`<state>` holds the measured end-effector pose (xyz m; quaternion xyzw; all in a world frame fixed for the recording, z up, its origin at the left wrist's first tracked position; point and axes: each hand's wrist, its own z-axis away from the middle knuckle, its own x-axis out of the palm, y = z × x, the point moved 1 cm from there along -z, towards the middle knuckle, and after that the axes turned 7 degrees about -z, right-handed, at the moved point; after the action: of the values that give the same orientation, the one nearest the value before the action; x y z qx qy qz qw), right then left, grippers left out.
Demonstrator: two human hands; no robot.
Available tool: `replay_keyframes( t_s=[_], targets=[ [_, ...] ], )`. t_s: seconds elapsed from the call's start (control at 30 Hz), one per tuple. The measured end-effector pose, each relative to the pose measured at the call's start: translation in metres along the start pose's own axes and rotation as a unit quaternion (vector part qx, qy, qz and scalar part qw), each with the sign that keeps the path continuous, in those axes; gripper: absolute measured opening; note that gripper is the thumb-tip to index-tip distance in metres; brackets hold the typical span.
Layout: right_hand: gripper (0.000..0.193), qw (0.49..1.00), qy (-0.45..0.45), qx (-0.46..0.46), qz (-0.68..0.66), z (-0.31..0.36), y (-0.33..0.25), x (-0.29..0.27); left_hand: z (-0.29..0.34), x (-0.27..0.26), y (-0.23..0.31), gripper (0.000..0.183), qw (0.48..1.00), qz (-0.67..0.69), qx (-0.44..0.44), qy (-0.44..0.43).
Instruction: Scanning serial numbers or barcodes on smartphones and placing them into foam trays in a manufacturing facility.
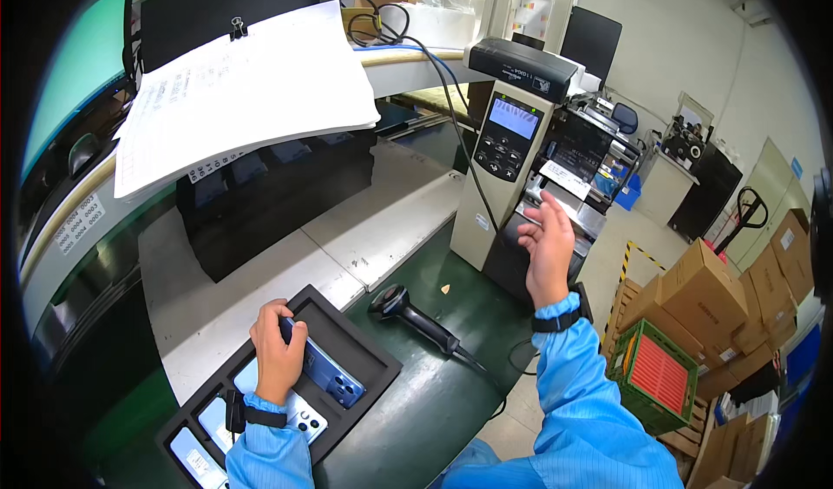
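Observation:
A black foam tray (375,369) with several phones in separate slots lies on the green tabletop at the lower left. My left hand (276,354) is closed round the upper end of a dark blue smartphone (328,374), which lies tilted in its slot. Beneath my left wrist, a white phone (305,415) shows in part. My right hand (549,246) is raised in front of a label printer (473,220), its fingers apart and holding nothing. A white label (564,179) sticks out of the printer's front, just above my fingertips.
A black handheld scanner (416,320) with a cable lies right of the tray. Behind it stand stacked black trays (278,203) topped by clipped paper sheets (252,90). A green crate (655,376) and cardboard boxes (707,289) stand on the floor at right.

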<state>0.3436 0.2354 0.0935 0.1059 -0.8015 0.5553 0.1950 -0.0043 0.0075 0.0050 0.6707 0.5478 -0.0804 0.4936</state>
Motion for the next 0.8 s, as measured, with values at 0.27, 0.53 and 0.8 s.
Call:
replay_keyframes(
  t_s=[0.27,0.53,0.8],
  targets=[
    [0.035,0.996,0.027,0.038,-0.073,-0.022,-0.009,0.019,0.001,0.000,0.006,0.025,1.000,0.008,0.001,0.009],
    [0.038,0.999,0.049,-0.001,0.006,-0.015,-0.003,0.029,0.000,0.000,0.005,0.026,1.000,0.010,0.007,0.012],
    [0.032,0.995,0.075,-0.051,0.044,-0.013,-0.003,0.035,0.004,-0.004,0.001,0.026,1.000,0.002,0.010,0.012]
  ],
)
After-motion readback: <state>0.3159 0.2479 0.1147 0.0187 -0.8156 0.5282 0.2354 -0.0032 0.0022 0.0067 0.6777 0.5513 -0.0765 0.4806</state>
